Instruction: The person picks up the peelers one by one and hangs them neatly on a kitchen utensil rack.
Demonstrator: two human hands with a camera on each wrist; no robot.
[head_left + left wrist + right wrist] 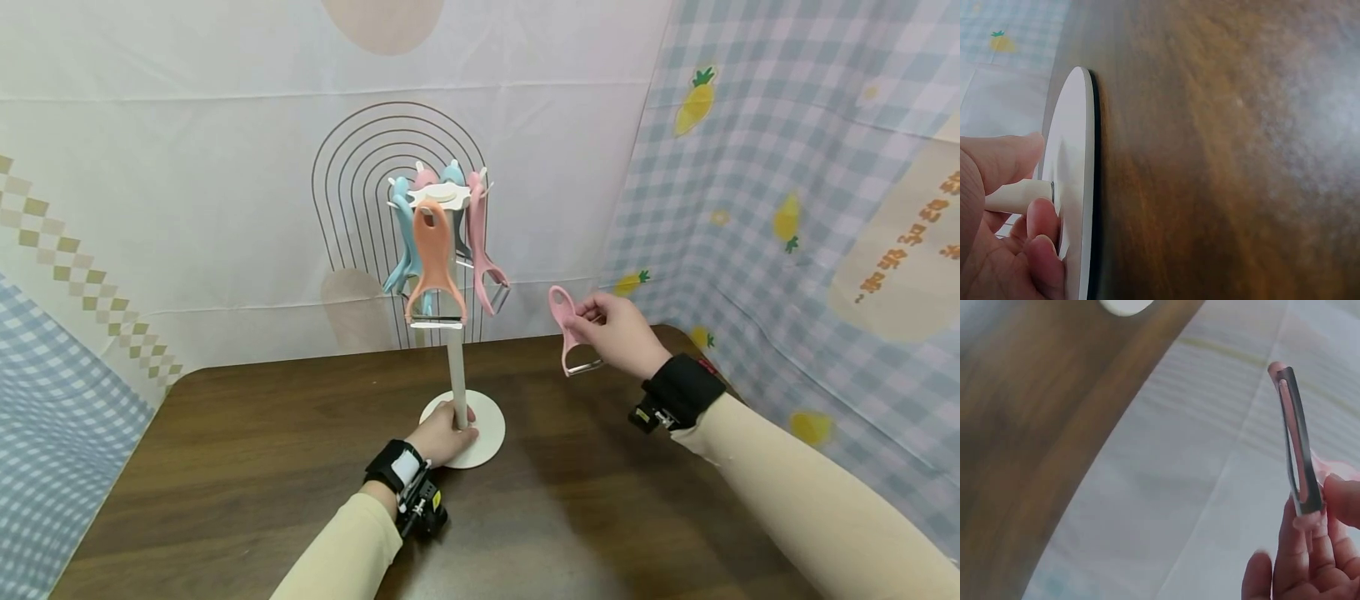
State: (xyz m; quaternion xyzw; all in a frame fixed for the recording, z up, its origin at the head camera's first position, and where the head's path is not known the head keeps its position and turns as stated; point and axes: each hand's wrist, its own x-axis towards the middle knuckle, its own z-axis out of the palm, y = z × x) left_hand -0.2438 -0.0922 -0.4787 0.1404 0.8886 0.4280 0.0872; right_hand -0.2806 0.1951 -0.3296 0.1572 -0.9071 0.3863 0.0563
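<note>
Low on the white pole (457, 358) of a peeler stand, my left hand (438, 435) curls round the shaft just above the round base (491, 425). The left wrist view shows thumb and fingers on both sides of the pole (1019, 196), close to the base disc (1071, 125). My right hand (621, 333) pinches a pink peeler (559, 307) by its handle, right of the stand, blade end down. Its metal blade (1298, 437) faces the right wrist camera. From the stand's top (442, 197) hang an orange peeler (433, 250), another pink peeler (477, 229) and blue ones.
The stand is on a dark brown wooden table (262, 467). A pale printed cloth (225, 208) hangs behind it, and a blue checked cloth (750, 167) with pineapple prints hangs along the right side.
</note>
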